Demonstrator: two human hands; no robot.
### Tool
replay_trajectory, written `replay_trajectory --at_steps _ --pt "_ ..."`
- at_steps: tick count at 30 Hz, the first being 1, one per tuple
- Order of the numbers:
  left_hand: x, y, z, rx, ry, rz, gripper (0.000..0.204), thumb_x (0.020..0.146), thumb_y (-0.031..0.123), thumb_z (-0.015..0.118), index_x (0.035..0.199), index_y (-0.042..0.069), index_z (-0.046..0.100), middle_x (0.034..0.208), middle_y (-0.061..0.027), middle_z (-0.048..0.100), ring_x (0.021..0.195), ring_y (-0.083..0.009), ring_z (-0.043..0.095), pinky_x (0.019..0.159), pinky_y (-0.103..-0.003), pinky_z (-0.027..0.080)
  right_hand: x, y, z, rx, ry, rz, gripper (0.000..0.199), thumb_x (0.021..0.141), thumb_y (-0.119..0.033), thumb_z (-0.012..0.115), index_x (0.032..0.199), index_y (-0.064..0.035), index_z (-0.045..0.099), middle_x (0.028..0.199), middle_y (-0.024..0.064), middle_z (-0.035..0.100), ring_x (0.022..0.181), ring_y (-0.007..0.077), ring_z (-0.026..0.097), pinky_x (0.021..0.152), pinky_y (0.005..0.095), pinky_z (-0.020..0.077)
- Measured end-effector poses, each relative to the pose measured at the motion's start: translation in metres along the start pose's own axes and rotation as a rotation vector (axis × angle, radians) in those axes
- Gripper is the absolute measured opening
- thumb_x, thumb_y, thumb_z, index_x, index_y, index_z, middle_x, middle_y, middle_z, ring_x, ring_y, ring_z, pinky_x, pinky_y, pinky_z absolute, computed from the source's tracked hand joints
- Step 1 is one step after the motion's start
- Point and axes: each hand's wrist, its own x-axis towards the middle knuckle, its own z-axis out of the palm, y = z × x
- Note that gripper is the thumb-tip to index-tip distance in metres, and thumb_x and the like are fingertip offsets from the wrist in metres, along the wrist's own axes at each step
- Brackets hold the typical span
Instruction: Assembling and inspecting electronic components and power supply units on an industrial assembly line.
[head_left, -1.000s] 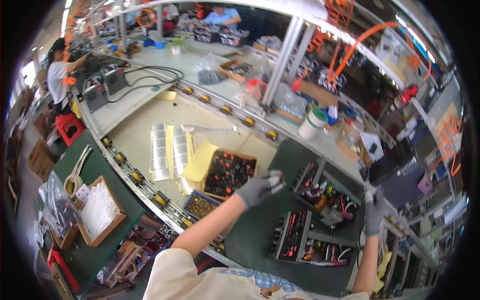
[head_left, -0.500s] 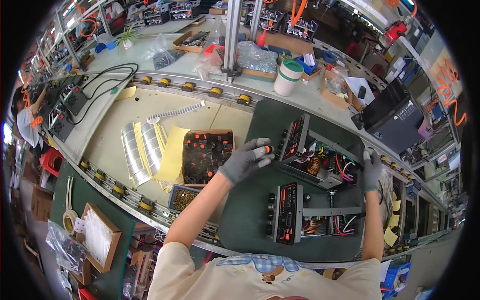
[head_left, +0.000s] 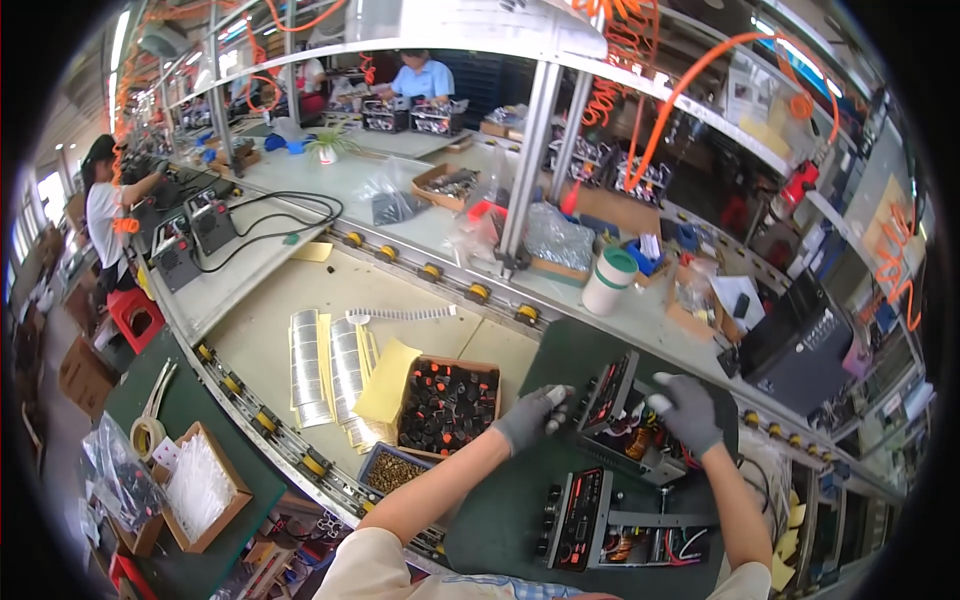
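Note:
Two open-cased electronic units lie on the dark green mat (head_left: 480, 530), each with a black front panel carrying knobs and red markings. My left hand (head_left: 535, 415), in a grey glove, is at the knob side of the farther unit (head_left: 607, 392), its fingers closed on a small black knob that they partly cover. Over the exposed wiring behind that panel hovers my right hand (head_left: 690, 412), gloved too, fingers apart with nothing visible in them. The nearer unit (head_left: 580, 518) sits untouched. Left of my left hand is a cardboard box of black and orange knobs (head_left: 448, 405).
A blue bin of brass-coloured small parts (head_left: 392, 470), yellow sheets (head_left: 388, 382) and silver label strips (head_left: 306, 365) lie left. Beyond the roller rail stand a white cup with a green lid (head_left: 610, 282) and a black computer case (head_left: 800, 345). Co-workers sit and stand farther off.
The view has tilted up. My right hand has left the unit's far right end and come in behind its front panel. My left hand, with the knob, has reached the panel's knob side.

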Motion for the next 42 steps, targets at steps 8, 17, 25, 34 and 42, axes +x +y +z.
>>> replay_trajectory --at_steps 8,17,25,34,42 --pt "-0.014 0.019 0.01 -0.328 0.006 -0.027 0.031 0.092 0.008 0.052 0.123 0.006 0.049 0.1 -0.0053 0.056 0.091 -0.0189 0.057 0.081 -0.028 0.048 0.018 0.009 0.011 0.02 -0.345 -0.095 0.029 0.083 -0.019 0.058 0.111 -0.0098 0.055 0.092 0.0127 0.059 0.088 0.0333 0.058 0.074 0.042 0.0467" --pt "-0.01 0.008 -0.004 -0.283 -0.088 -0.009 0.029 0.09 0.007 0.054 0.119 0.006 0.051 0.097 -0.0037 0.058 0.087 -0.0145 0.057 0.07 -0.022 0.046 0.009 -0.011 -0.018 0.269 -0.311 0.009 0.031 0.08 -0.019 0.063 0.11 -0.0097 0.059 0.093 0.0106 0.06 0.085 0.0275 0.061 0.075 0.0348 0.0488" --pt "0.0 0.0 -0.003 -0.323 -0.108 0.026 0.031 0.09 0.007 0.054 0.12 0.003 0.049 0.105 -0.0072 0.058 0.084 -0.0125 0.056 0.068 -0.019 0.046 -0.049 0.098 -0.042 0.09 0.37 0.462 0.016 0.087 -0.012 0.056 0.097 -0.0017 0.062 0.094 0.0152 0.062 0.088 0.0264 0.059 0.081 0.0352 0.045" --pt "0.016 0.003 -0.002 -0.284 -0.136 -0.079 0.023 0.088 0.004 0.058 0.11 0.004 0.055 0.093 -0.0025 0.059 0.084 -0.014 0.059 0.069 -0.022 0.048 -0.067 0.114 -0.004 -0.225 0.248 0.527 0.021 0.084 -0.021 0.059 0.1 -0.0062 0.062 0.098 0.0171 0.058 0.089 0.0355 0.057 0.075 0.0394 0.0447" --pt "0.006 0.002 0.014 -0.155 -0.223 -0.168 0.03 0.086 0.008 0.062 0.114 -0.001 0.057 0.089 -0.0046 0.061 0.082 -0.0133 0.059 0.066 -0.021 0.048 -0.081 0.116 -0.005 -0.14 0.251 0.536 0.018 0.085 -0.02 0.058 0.095 -0.0059 0.064 0.091 0.0154 0.06 0.083 0.0349 0.058 0.072 0.0399 0.0449"
